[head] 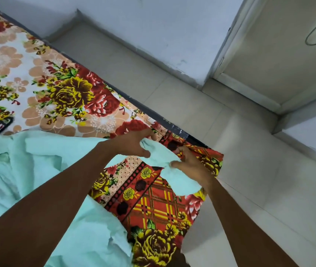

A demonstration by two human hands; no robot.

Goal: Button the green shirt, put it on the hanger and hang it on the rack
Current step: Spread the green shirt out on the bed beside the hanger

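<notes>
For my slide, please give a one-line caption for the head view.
Both hands, left hand and right hand, pinch a pale green cotton shirt on a floral bedsheet.

Home bedroom: bed [37, 78] with a floral sheet [70, 93] and dark mattress edge along a tiled floor [240, 170], plain painted walls [153, 26] with scuffed base, and a door [288, 51] set in a corner frame.

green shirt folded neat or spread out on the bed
Spread out and rumpled, not folded: the green shirt lies loose across the floral bedsheet, one end held in both hands.
</notes>
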